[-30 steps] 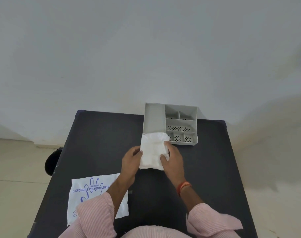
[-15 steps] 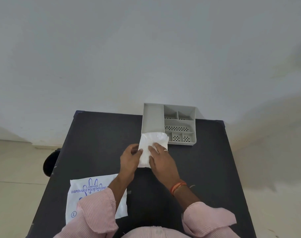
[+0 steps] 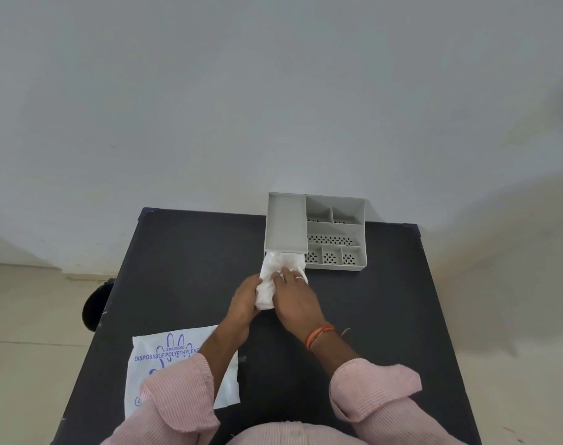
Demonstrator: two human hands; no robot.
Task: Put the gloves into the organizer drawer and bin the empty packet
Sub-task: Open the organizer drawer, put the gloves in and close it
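A soft, crumpled white wad of gloves lies on the dark surface, its far end touching the near opening of the grey organizer below the long left-hand tray, while its near end is caught between two hands. The left hand has its fingers closed on the wad's left edge; the right hand lies flat over the right side, fingers pressing down on the gloves, a thin ring on one finger and orange threads round the wrist. The organizer stands at the far edge of the surface against a pale wall, with perforated floors in its small right-hand compartments. Near the front left corner, partly under a pink ribbed sleeve, the flat white packet lies well apart from the gloves, printed in blue with a hand outline and the words "EMBOSSED" and "DISPOSABLE POLYETHYLENE"; further lettering is hidden.
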